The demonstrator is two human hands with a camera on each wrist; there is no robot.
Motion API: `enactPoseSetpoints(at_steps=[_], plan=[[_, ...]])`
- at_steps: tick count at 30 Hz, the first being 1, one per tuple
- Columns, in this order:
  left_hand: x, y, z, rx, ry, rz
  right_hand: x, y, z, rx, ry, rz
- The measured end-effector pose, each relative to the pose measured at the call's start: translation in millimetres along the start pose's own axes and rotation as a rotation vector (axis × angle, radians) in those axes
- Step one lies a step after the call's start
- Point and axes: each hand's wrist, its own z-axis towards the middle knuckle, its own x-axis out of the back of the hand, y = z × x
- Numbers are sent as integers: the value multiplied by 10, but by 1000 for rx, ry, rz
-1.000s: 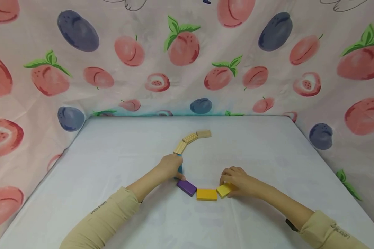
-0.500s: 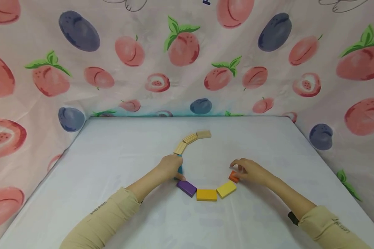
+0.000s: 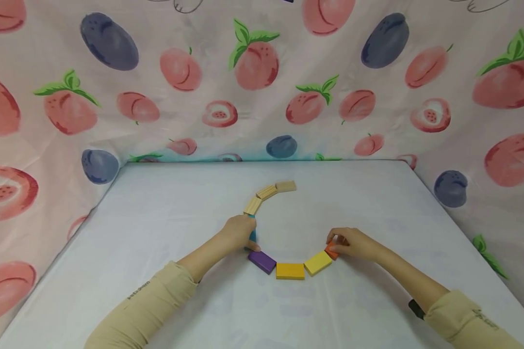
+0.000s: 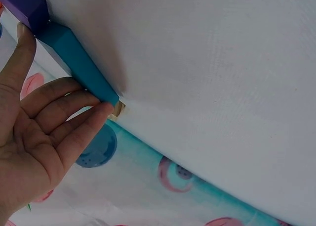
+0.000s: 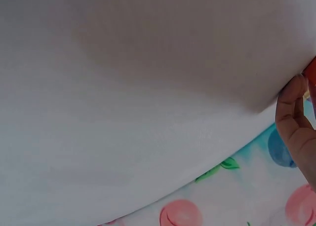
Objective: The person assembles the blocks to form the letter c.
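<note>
1. Head view shows a curved chain of flat blocks on the white table (image 3: 166, 228), looking like roughly half a ring so far, with the far right side open

2. Laid so far, going round: three bare wood blocks (image 3: 267, 192) at the back, a teal block (image 3: 253, 236), purple block (image 3: 262, 261), orange-yellow block (image 3: 290, 271), yellow block (image 3: 318, 262), and the small orange block (image 3: 330, 250) at the near right end

3. My guess is the arc is about halfway, and no spare blocks are visible anywhere on the table

4. Right hand (image 3: 353, 244) has its fingertips curled round the orange block, pinching it right against the yellow one's end; it looks just about seated but not let go

5. Left hand (image 3: 237, 233) rests with relaxed, straight fingers against the teal block, steadying it. Left wrist view shows the fingers (image 4: 59, 112) flat along its side, not wrapped

6. Blocks are all thin rectangles lying flat, ends touching, each turned a bit to make the bend

7. Right wrist view is mostly blank table, useless here
</note>
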Motion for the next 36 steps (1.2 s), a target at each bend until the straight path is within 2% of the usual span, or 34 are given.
enactPoseSetpoints(at_steps=[10, 21, 27, 31, 36], plan=[[-2, 8, -7, 11, -1, -10, -16, 20, -13, 17, -3, 16], [18, -18, 15, 11, -13, -8, 24, 34, 27, 49, -71, 28], [29, -45, 28, -2, 0, 3, 63, 66, 63, 37, -89, 50], [21, -77, 47, -22, 5, 12, 90, 101, 83, 6, -106, 89], [29, -109, 61, -35, 8, 36, 129, 173, 132, -128, -157, 274]])
